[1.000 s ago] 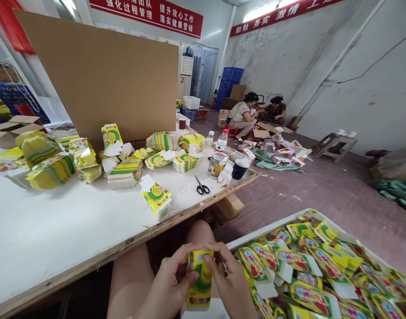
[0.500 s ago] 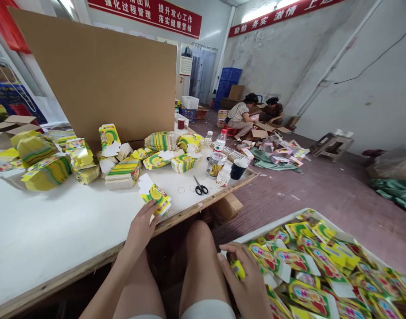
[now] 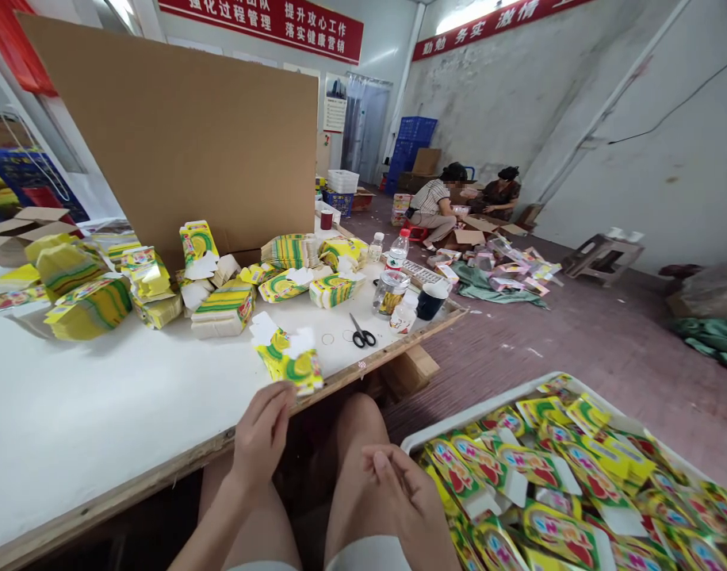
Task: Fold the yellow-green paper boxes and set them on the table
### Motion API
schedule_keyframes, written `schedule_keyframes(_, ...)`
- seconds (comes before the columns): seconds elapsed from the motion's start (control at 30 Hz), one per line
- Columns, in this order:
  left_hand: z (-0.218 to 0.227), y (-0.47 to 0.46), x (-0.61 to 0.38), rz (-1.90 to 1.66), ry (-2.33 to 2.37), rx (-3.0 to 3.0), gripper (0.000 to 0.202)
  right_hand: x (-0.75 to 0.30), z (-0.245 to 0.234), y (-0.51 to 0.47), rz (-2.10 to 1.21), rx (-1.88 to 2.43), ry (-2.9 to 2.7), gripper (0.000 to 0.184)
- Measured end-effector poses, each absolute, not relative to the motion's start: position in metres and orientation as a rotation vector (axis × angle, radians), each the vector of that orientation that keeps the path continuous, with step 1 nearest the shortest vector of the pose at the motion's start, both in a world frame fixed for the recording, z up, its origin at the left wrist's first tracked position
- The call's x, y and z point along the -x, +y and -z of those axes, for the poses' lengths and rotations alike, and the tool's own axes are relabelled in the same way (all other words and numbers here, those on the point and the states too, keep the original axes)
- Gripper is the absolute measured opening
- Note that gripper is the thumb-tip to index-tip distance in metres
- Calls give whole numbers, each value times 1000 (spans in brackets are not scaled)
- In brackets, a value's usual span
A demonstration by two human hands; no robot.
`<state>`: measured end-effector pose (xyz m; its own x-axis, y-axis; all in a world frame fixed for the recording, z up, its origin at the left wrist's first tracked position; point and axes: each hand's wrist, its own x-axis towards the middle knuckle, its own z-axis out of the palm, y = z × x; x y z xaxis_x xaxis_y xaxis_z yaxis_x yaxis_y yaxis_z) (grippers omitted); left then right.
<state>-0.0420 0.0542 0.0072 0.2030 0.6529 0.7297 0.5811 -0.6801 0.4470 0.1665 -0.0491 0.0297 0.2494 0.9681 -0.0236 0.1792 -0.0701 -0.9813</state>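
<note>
Up comes one box (image 3: 304, 369), left hand (image 3: 262, 436) pinching its edge, right hand (image 3: 409, 490) loosely curled, and weak pinching could drop it.

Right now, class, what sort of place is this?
Probably a packing workshop: stacked yellow-green card cartons on a white table, a white tub heaped with yellow cartons, long red slogan banners.

Blurred carton (image 3: 304, 369), clipped surroundings, unreadable small print.
At the left hand's (image 3: 261, 436) fingertips the carton is smeared, overlapping and partly hiding another carton (image 3: 272, 346); the right hand's (image 3: 407, 492) curled fingers partly cover one another. Picture edges cut off the tabletop (image 3: 101, 396) at left, the tray (image 3: 476, 411) at right and below, and the red banner (image 3: 321, 33) above. The calendar's (image 3: 335, 117) lettering is too small to read; the cardboard sheet (image 3: 185, 143) hides part of the wall.
</note>
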Motion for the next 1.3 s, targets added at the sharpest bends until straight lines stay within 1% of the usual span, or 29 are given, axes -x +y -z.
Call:
schedule_keyframes(0.07,-15,28,34,-1525,1024,-2435,40,-164,-29,-46,-1038,1380,-1008,51)
schedule_keyframes(0.1,-18,16,30,-1514,904,-2473,42,-163,-29,-45,-1071,1338,-943,51)
schedule_keyframes(0.17,-21,-5,23,-1455,687,-2490,49,-163,-29,-43,-1120,1303,-833,47)
schedule_keyframes(0.23,-18,-18,18,-1407,609,-2374,54,-163,-29,-43,-1132,1314,-787,43)
schedule_keyframes(0.3,-15,-24,16,-1424,688,-2123,55,-164,-29,-45,-1119,1346,-796,42)
schedule_keyframes(0.4,-16,-21,15,-1433,784,-1558,55,-160,-26,-48,-1175,1316,-832,41)
schedule_keyframes(0.5,-24,-14,14,-1205,676,-1101,50,-153,-24,-50,-1274,1206,-862,41)
schedule_keyframes(0.63,-31,-12,14,-957,531,-828,49,-147,-24,-49,-1332,1152,-866,34)
schedule_keyframes(0.73,-33,-13,15,-917,473,-778,52,-147,-28,-49,-1342,1140,-867,29)
schedule_keyframes(0.83,-33,-11,14,-937,455,-813,52,-147,-31,-50,-1281,1161,-928,31)
schedule_keyframes(0.97,-30,-7,11,-977,497,-853,43,-145,-23,-52,-1159,1264,-1050,37)
schedule_keyframes(1.07,-26,-5,7,-1044,576,-834,33,-141,-13,-53,-1108,1321,-1083,36)
schedule_keyframes(1.17,-24,-4,3,-1079,645,-850,30,-138,-11,-53,-1052,1372,-1147,34)
schedule_keyframes(1.23,-23,-5,1,-1125,690,-888,32,-138,-14,-53,-979,1410,-1180,31)
schedule_keyframes(1.3,-23,-7,-1,-1205,747,-928,41,-138,-17,-53,-903,1439,-1180,27)
